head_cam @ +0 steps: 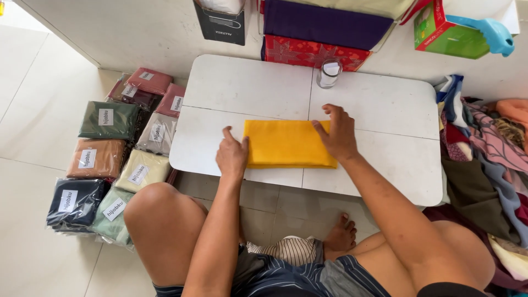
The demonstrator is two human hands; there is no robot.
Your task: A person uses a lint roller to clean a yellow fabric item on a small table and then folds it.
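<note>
cloth: yellow folded cloth (287,144) flat on white bench (247,88)
L hand (232,154): fingers curled, pressing cloth's left edge
R hand (338,135): fingers spread, flat on right end

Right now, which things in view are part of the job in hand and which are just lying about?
In hand:
- folded yellow cloth, flat on the low white table
- left hand pressing its left edge
- right hand flat on its right end

Lying about:
- clear glass jar at the table's far edge
- bagged folded cloths on the floor at left
- loose mixed fabric pile at right
- green cardboard box
</note>
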